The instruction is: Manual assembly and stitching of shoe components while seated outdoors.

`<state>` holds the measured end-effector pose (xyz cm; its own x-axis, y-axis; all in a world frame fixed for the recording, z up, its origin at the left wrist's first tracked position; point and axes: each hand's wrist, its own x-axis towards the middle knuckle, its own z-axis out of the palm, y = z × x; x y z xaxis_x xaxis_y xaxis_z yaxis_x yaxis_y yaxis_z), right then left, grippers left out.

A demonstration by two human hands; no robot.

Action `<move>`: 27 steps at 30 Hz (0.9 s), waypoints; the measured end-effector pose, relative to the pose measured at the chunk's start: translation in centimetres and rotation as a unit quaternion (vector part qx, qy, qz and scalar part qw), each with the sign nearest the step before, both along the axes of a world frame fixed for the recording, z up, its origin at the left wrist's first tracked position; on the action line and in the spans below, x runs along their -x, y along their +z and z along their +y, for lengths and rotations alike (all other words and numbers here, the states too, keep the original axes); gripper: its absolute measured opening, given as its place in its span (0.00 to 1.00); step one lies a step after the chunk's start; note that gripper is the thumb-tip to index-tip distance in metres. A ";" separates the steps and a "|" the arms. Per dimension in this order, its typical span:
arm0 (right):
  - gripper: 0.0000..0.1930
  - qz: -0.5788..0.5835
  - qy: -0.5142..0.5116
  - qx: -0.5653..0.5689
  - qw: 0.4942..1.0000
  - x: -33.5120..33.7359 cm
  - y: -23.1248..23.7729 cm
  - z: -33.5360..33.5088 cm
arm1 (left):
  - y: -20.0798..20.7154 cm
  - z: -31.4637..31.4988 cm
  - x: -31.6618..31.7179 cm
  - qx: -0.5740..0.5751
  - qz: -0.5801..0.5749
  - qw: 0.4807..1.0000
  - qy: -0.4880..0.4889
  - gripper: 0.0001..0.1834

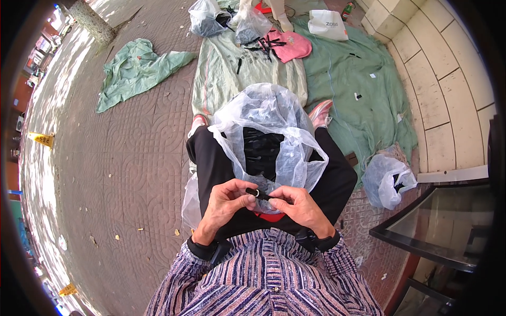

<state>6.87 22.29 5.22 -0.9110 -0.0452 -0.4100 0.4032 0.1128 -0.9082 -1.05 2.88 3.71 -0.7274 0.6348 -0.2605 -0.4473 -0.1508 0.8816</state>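
Note:
My left hand (227,204) and my right hand (301,206) meet in front of my lap. Between them they pinch a short black strip (258,194), with the left thumb and fingers at one end and the right ones at the other. A small pale spot shows near the strip's left end; its exact kind is too small to make out. Just beyond my hands, between my knees, stands an open translucent plastic bag (301,150). Inside it lie many black pieces (262,152) like the strip. Something red (270,216) peeks out under the bag's near edge.
A pale woven sheet (247,79) and a green cloth (363,100) cover the paving ahead. Further plastic bags (389,180) lie right and far. A pink cloth item (290,46) holds black strips. A glass-topped black frame (432,226) stands close right, below a tiled wall (437,79).

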 end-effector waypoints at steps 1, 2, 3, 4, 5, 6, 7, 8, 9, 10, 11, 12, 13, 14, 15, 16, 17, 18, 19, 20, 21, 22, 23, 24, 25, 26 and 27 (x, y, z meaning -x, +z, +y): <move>0.11 -0.001 0.000 0.001 1.000 0.2 0.2 -0.2 | 0.0 -0.1 -0.1 0.010 0.011 1.000 -0.023 0.12; 0.10 0.012 0.006 0.011 1.000 0.4 0.4 -0.5 | 0.0 -0.2 -0.2 0.020 0.023 0.999 -0.045 0.12; 0.09 0.027 0.013 0.021 0.999 0.5 0.6 -0.6 | 0.2 -0.2 -0.3 0.020 0.022 0.999 -0.045 0.12; 0.09 0.026 0.014 0.021 0.999 0.5 0.8 -0.6 | 0.4 -0.1 -0.5 0.018 0.020 0.999 -0.039 0.13; 0.08 0.024 0.014 0.049 0.998 0.4 0.9 -0.6 | 0.5 0.0 -0.7 0.018 0.017 0.999 -0.034 0.13; 0.08 0.023 0.015 0.078 0.997 0.5 1.0 -0.6 | 0.5 0.0 -0.8 0.018 0.018 0.999 -0.032 0.13; 0.08 0.023 0.016 0.078 0.997 0.4 1.0 -0.5 | 0.5 0.0 -1.1 0.022 0.040 0.998 -0.038 0.13; 0.07 0.046 0.028 0.047 0.997 0.0 0.9 -0.2 | 0.5 0.1 -1.3 0.025 0.062 0.997 -0.044 0.13; 0.07 0.069 0.039 0.017 0.997 -0.2 0.8 0.0 | 0.5 0.3 -1.7 0.019 0.064 0.997 -0.036 0.13; 0.07 0.067 0.041 0.018 0.997 -0.3 0.9 -0.1 | 0.6 0.3 -1.8 0.021 0.062 0.997 -0.035 0.13; 0.06 0.067 0.052 0.001 0.996 -0.3 1.3 -0.3 | 0.9 0.4 -1.7 -0.006 0.021 0.999 -0.039 0.12; 0.06 0.068 0.061 -0.017 0.996 -0.4 1.6 -0.3 | 1.2 0.5 -1.6 -0.033 -0.019 0.998 -0.044 0.12; 0.06 0.068 0.061 -0.017 0.996 -0.5 1.5 -0.1 | 1.3 0.2 -1.7 -0.054 -0.048 0.996 -0.055 0.11; 0.06 0.090 0.071 -0.072 0.991 -0.7 1.0 0.2 | 1.4 -0.1 -1.6 -0.053 -0.048 0.996 -0.055 0.11; 0.06 0.113 0.082 -0.127 0.982 -0.9 0.3 0.6 | 1.5 -0.3 -1.6 -0.125 -0.078 0.988 -0.037 0.11; 0.06 0.112 0.077 -0.129 0.982 -1.6 -0.7 1.1 | 1.6 -0.3 -1.5 -0.198 -0.109 0.974 -0.024 0.10; 0.06 0.057 -0.020 -0.050 0.997 -2.2 -1.9 1.8 | 2.2 -0.2 -1.2 -0.151 -0.074 0.985 -0.024 0.11; 0.06 0.000 -0.110 0.036 0.993 -2.0 -1.8 1.6 | 2.4 -0.1 -1.2 -0.149 -0.074 0.986 -0.022 0.11; 0.05 -0.004 -0.120 0.072 0.990 -2.0 -1.2 1.8 | 2.7 0.2 -1.1 -0.101 -0.035 0.994 -0.004 0.11; 0.05 -0.005 -0.121 0.074 0.990 -1.8 -0.5 1.5 | 2.7 0.5 -1.1 -0.052 0.005 0.999 0.013 0.11; 0.05 -0.013 -0.121 0.174 0.977 -1.5 0.6 1.2 | 2.5 0.9 -1.1 -0.024 0.028 0.999 0.014 0.13; 0.05 -0.018 -0.112 0.278 0.954 -0.9 1.1 0.5 | 2.2 1.0 -1.1 -0.024 0.032 0.999 0.012 0.13; 0.05 0.002 -0.108 0.271 0.957 -0.5 1.3 -0.3 | 1.9 1.0 -1.3 0.024 0.071 0.997 0.007 0.13; 0.06 -0.006 -0.100 0.252 0.962 -0.1 1.8 -0.6 | 1.7 1.2 -1.5 0.070 0.110 0.991 0.001 0.13; 0.07 -0.004 -0.107 0.234 0.966 0.0 1.9 -0.7 | 1.6 1.4 -1.5 0.104 0.127 0.986 -0.027 0.13; 0.07 -0.003 -0.114 0.215 0.970 -0.1 1.8 -0.7 | 1.5 1.8 -1.6 0.113 0.128 0.984 -0.049 0.14; 0.07 0.002 -0.119 0.214 0.970 -0.4 1.5 -0.2 | 1.6 2.2 -1.4 0.123 0.127 0.981 -0.083 0.15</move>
<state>7.23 22.06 6.74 -0.9178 0.0009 -0.3969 0.3685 -0.3700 -0.8528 0.31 5.07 5.28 -0.6811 0.6902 -0.2443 -0.2093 0.1361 0.9683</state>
